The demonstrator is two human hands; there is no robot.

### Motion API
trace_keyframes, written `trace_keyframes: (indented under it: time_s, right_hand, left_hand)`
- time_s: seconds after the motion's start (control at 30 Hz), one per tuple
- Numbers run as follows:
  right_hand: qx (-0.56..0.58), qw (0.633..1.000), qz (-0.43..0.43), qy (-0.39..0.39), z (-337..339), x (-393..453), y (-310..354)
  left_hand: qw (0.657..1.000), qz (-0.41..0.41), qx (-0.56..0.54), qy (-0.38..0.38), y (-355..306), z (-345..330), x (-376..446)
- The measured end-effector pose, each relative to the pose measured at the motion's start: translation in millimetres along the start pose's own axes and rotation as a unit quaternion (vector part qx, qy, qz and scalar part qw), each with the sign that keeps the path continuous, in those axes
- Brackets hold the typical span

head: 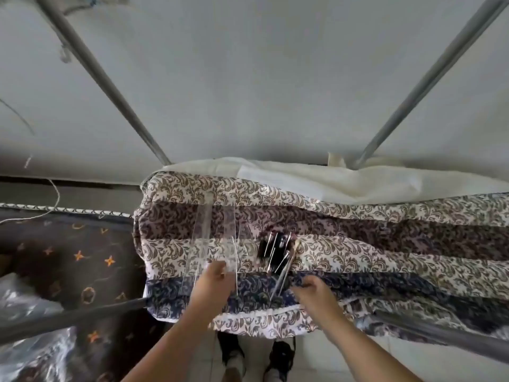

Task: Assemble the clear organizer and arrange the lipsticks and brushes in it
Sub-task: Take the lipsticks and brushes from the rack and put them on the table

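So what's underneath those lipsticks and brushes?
The lipsticks and brushes lie on a patterned cloth. Whatever the cloth covers is hidden.

Left hand (217, 274) on clear organizer panels (212, 238), right hand (314, 289) near brushes (283, 268), lipsticks (275, 245), patterned cloth (385, 244)

Soft, even daylight lighting scene; no hard shadows showing. Whole frame reading slightly soft, compression smearing detail. Motion blur smearing both hands and clear panels (217, 244). Wide-angle distortion bending poles (110, 78) twd edges. Faint glare glinting off panel edges.
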State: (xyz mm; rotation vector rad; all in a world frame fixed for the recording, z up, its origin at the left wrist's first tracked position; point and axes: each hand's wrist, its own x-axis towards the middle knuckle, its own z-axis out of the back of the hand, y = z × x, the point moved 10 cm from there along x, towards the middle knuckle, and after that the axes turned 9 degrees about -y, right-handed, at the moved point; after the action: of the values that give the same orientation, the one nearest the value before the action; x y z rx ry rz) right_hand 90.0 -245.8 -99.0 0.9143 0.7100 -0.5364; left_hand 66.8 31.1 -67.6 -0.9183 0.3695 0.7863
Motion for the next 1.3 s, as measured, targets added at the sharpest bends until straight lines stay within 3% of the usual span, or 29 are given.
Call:
trace_keyframes:
  time_s: [0.1,0.23,0.33,0.4,0.53,0.7,0.93,1.13,1.3]
  right_hand:
    - [0.004,0.999,-0.007,-0.049,-13.7,44.0,-0.2]
    - [0.039,0.994,-0.028,-0.1,-37.5,86.5,-7.7]
    - [0.052,0.981,-0.007,-0.186,-40.8,104.0,-2.5]
    - [0.045,0.971,-0.009,-0.236,-42.7,107.7,-0.2]
    - [0.014,0.954,0.019,-0.298,-40.6,107.5,8.5]
    - [0.047,0.954,0.056,-0.29,-43.4,110.3,10.1]
    - [0.007,0.954,0.101,-0.281,-41.7,116.3,7.1]
    - [0.103,0.962,0.138,-0.21,-38.9,122.0,4.2]
    - [0.124,0.969,0.145,-0.156,-37.7,130.2,4.0]
  left_hand:
    - [0.995,-0.009,0.009,-0.096,0.7,8.3,42.2]
    - [0.993,-0.003,0.094,-0.069,17.6,-19.0,76.0]
    - [0.958,-0.167,0.191,-0.134,-17.4,-28.5,81.3]
    - [0.944,-0.258,0.172,-0.115,-41.1,-52.2,78.8]
    - [0.955,-0.259,0.145,-0.025,-60.9,-102.9,89.2]
    - [0.957,-0.215,0.197,-0.01,-68.7,-136.8,105.6]
    - [0.95,-0.188,0.251,-0.015,-71.0,-155.1,117.7]
    - [0.963,-0.189,0.193,0.003,-69.0,-166.7,115.5]
    - [0.992,-0.117,0.05,0.022,-59.8,-178.7,114.9]
